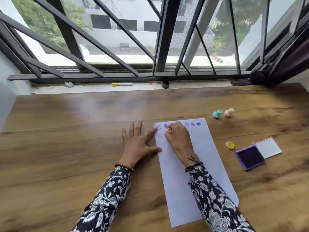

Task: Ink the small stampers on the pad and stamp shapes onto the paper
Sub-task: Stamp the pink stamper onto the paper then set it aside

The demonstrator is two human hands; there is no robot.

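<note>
Right hand (178, 136) fingers pinch pink stamper (168, 130) – apparently touching paper (192, 166); left hand (139, 141) flat, fingers spread

no words, brand names or numbers can be read anywhere. the only sign is a smiley face on the yellow stamper (230, 145) lying on the bench (66, 139), at nine o'clock of the purple ink pad (250, 157). the paper (180, 173) bears purple stamped shapes (192, 124) along its twelve o'clock edge, none of them lettering.
</note>
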